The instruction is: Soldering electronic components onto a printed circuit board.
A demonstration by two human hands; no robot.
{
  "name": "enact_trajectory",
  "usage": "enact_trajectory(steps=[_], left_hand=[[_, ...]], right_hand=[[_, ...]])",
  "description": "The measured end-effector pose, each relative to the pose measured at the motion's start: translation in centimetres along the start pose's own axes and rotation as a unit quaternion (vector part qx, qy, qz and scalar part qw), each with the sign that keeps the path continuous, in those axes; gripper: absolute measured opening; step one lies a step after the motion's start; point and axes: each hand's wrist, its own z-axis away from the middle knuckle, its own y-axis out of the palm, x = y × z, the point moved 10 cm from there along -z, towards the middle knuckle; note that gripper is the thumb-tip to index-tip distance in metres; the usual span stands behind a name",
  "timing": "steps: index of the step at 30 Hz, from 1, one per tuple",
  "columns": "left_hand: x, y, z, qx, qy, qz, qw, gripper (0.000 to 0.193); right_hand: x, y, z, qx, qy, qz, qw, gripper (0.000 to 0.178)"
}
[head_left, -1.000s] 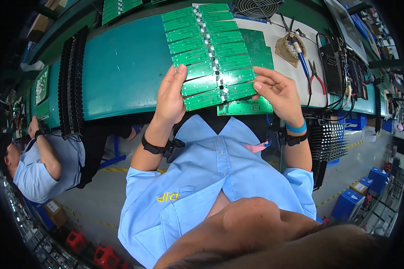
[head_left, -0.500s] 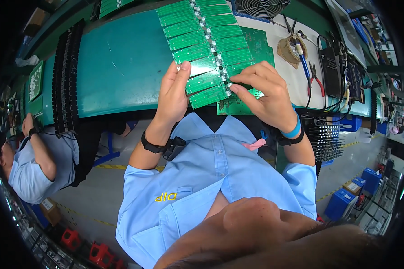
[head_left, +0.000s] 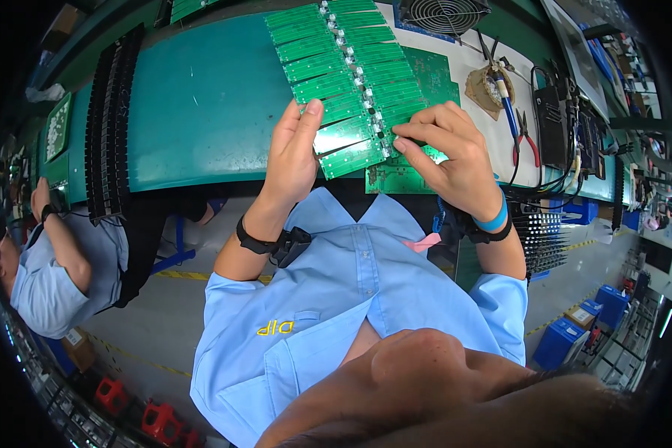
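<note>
A long green circuit board panel [head_left: 328, 71], cut into many narrow strips, slants across the bench in front of me. White and black small parts run down its middle. My left hand [head_left: 295, 142] is closed on the panel's left edge near its lower end, thumb on top and the other fingers partly hidden. My right hand [head_left: 448, 149] is in a pinch, thumb and forefinger together at the lower end of the middle row, beside a black part. Whatever lies between those fingertips is hidden. Another green board [head_left: 399, 179] lies beneath, partly covered by the panel and my right hand.
Black slotted racks [head_left: 112, 127] stand at the left of the green mat [head_left: 209, 112]. On the right are a tape roll holding tools [head_left: 489, 88], red-handled pliers [head_left: 526, 142], black cabled boxes [head_left: 552, 112] and a fan [head_left: 444, 13]. A co-worker [head_left: 67, 257] sits at left.
The panel and both hands appear slightly farther right in the picture, along with much of the bench. My right hand keeps its pinch, and my left hand keeps its hold.
</note>
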Motion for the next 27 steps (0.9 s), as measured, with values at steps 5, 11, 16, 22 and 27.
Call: enact_trajectory(steps=[5, 11, 16, 22, 27], left_hand=[[-0.1, 0.1, 0.0, 0.008, 0.001, 0.000, 1.000, 0.036], [0.1, 0.0, 0.0, 0.013, 0.001, 0.006, 1.000, 0.036], [-0.1, 0.0, 0.2, 0.005, 0.012, -0.005, 1.000, 0.036], [-0.5, 0.1, 0.3, 0.005, 0.022, -0.022, 0.999, 0.036], [-0.8, 0.4, 0.4, 0.018, 0.032, -0.035, 0.999, 0.035]], right_hand=[[0.3, 0.2, -0.2, 0.007, -0.017, 0.013, 1.000, 0.017], [0.7, -0.4, -0.3, -0.006, -0.024, 0.004, 1.000, 0.019], [0.9, -0.7, -0.3, -0.002, -0.025, -0.022, 0.999, 0.018], [1.0, -0.1, -0.4, 0.020, -0.029, -0.025, 0.999, 0.017], [0.9, 0.2, -0.9, 0.051, -0.011, -0.028, 0.998, 0.016]])
